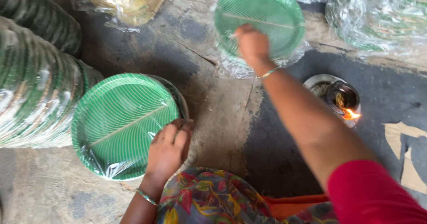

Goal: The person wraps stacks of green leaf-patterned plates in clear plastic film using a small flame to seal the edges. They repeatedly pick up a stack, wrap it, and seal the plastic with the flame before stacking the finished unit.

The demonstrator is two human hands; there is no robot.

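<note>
**Green plates, one pack under each hand**

Green leaf-patterned plates [120, 124], wrapped as a stack in clear film, stand tilted on the concrete floor [218, 104] at my lower left, their faces turned up toward me. My left hand [169, 150] rests on the stack's right edge, fingers curled over the rim and the plastic, gripping it there. A thin bangle [147, 197] sits on that wrist.

My right arm stretches forward across the floor. My right hand [252, 44] lies on a second pack of green plates [262, 21], which sits flat in loose clear wrap at the top of the view, well apart from the first stack. The fingers bend down onto the near left edge of the top plate; whether they pinch the rim or only press on it I cannot tell. My sleeve [373, 193] is red.

Just to the right of my forearm stands a small metal lamp [336, 97] with a flame [350, 114] burning at its near side. Long wrapped rolls of stacked plates [35, 86] lie along the left edge, and more film-wrapped packs [378, 15] fill the top right corner. My patterned cloth [209, 201] covers my lap at the bottom.
</note>
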